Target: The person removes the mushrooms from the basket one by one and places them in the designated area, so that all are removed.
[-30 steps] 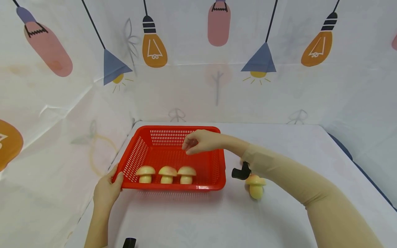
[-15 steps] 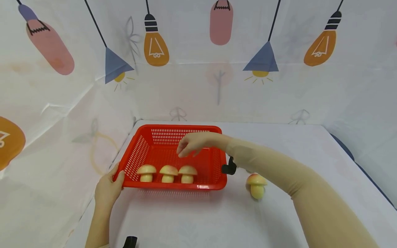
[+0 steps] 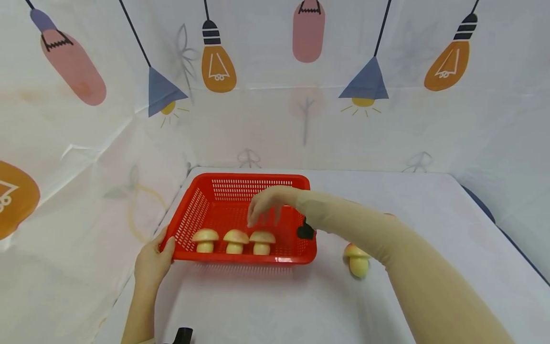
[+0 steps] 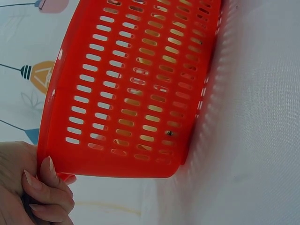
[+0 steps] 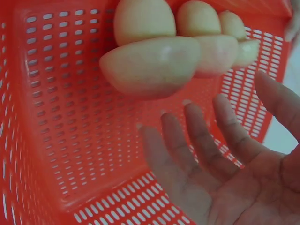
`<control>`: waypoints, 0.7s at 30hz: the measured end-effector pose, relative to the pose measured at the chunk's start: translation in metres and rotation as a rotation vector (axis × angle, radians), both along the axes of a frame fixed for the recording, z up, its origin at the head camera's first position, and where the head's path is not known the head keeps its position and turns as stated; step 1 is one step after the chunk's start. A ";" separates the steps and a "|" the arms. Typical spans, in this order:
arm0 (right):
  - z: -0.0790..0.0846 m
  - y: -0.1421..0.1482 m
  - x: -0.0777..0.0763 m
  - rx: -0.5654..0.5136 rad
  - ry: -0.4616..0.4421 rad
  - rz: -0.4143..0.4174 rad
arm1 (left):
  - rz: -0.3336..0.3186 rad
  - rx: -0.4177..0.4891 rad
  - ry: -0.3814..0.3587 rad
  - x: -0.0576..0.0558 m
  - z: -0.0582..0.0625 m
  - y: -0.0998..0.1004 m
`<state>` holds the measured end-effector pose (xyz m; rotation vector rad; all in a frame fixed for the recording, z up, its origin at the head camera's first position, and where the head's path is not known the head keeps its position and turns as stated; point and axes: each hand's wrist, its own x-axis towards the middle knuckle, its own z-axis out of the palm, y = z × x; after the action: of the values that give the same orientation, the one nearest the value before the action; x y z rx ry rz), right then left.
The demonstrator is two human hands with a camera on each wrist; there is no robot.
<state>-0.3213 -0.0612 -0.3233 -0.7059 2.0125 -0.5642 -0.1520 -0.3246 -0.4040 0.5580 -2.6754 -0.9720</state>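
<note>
My left hand (image 3: 151, 265) grips the left front corner of a red plastic basket (image 3: 240, 258), its fingers curled over the rim in the left wrist view. Three toy mushrooms (image 3: 235, 241) stand in a row along the basket's near side, pale yellow caps up and stems down. Over the basket, just behind the rightmost mushroom, hovers my right hand (image 3: 270, 200). In the right wrist view its fingers are spread and relaxed, nothing held, with the fingertips close to the nearest mushroom cap (image 5: 150, 68).
Right of the basket, a mushroom (image 3: 357, 263) with a reddish cap lies on the white table (image 3: 266, 306). Behind the right sleeve (image 3: 352, 224) peeks a small reddish bit (image 3: 388, 214). A cloth wall (image 3: 266, 129) printed with lamps rises behind the table.
My right hand has moved lower and nearer the mushrooms, its fingers loosening and pointing down. My left hand keeps its grip on the basket. The view has shifted slightly.
</note>
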 end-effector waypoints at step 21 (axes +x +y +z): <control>-0.008 0.010 0.035 0.073 -0.012 -0.288 | 0.015 0.019 -0.004 0.002 0.002 0.002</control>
<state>-0.2859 -0.0510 -0.3311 -0.3689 2.1272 -0.6559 -0.1496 -0.3222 -0.4023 0.5833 -2.6645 -0.9942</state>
